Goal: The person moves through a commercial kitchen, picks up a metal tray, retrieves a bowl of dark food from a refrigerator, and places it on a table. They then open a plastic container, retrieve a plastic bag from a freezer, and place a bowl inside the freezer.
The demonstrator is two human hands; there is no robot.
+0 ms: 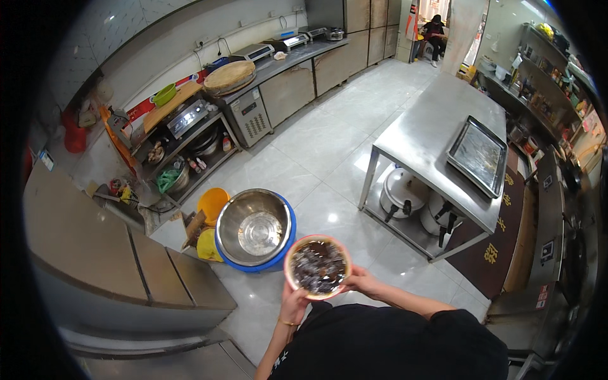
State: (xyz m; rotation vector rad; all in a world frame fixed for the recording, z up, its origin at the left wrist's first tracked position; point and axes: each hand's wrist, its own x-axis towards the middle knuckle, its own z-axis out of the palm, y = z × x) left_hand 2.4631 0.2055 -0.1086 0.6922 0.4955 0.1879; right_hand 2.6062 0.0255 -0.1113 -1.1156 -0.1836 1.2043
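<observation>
Both of my hands carry a round red-rimmed bowl [319, 267] in front of my body. Dark brown liquid with dark, glossy pieces fills much of it; what the pieces are I cannot tell. My left hand [294, 304] grips the near-left side, the thumb at the rim. On the right side, my right hand [360, 281] holds the bowl with its fingers partly hidden beneath. Just beyond the bowl to the left, a wide stainless steel basin [254, 228] rests on a blue tub [290, 237]. A few light scraps lie on the basin's bottom.
A steel table [427, 111] at right bears a metal tray [479, 156], with pressure cookers [403, 190] on its lower shelf. Beside the basin stand a yellow bucket [212, 205] and a yellow bag [207, 244]. A counter [289, 59] runs along the back wall. A person [434, 40] sits beyond the doorway.
</observation>
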